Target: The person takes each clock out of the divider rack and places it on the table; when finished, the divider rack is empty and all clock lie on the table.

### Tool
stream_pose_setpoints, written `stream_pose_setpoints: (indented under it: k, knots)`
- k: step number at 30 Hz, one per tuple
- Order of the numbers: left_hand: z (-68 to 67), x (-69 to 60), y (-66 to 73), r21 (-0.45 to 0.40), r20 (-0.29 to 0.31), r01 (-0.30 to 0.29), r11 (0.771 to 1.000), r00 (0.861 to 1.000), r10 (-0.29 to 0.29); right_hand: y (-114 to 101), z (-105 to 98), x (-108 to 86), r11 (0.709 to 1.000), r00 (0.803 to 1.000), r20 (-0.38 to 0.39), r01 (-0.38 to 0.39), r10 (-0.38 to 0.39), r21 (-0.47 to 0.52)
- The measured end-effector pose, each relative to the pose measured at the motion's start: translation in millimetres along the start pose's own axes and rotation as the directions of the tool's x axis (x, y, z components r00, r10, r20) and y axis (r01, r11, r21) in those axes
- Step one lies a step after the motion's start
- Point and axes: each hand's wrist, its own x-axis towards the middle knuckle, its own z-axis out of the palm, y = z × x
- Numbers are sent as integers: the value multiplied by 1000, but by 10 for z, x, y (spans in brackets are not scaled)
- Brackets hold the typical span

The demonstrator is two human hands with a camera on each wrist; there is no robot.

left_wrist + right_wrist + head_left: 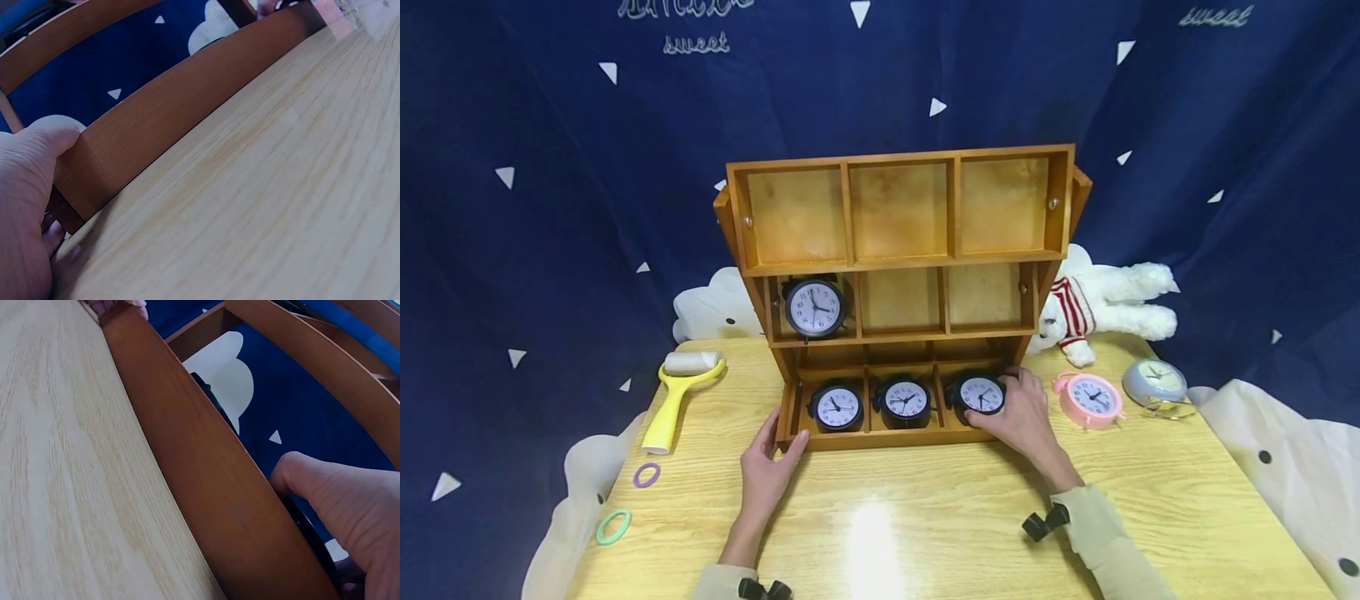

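The right hand [1024, 417] holds a black clock [982, 395] in the wooden shelf's [883, 441] bottom-right compartment, thumb at its lower edge, fingers parted across its right side. The left hand [763, 477] grips the shelf's front-left corner on the worktop [970, 517], thumb against the front board.

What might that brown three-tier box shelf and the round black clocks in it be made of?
The brown three-tier box shelf looks like varnished wood: brown boards, faint grain, slight gloss. The round black clocks might have plastic or painted metal cases; their dark surface leaves it open.
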Motion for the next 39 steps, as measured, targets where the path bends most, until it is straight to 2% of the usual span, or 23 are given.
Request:
stream_pose_setpoints:
  k: [13,21,30,34,39]
  knots:
    - [11,1,-3,1,-10,-11,1000,1000,11,-30,-64,18,993,999,-30,-13,17,115]
    - [9,3,7,5,-6,-3,1000,1000,4,-102,-157,27,982,995,7,-98,99,163]
    - [-22,7,10,16,-12,-2,1000,1000,2,-143,-275,-7,962,990,29,-141,138,233]
    - [-10,5,74,9,-2,19,1000,1000,-19,-118,-286,-42,951,987,15,-157,159,265]
    - [-12,-44,300,-4,10,21,1000,1000,-21,-105,-318,-78,943,984,-5,-167,176,288]
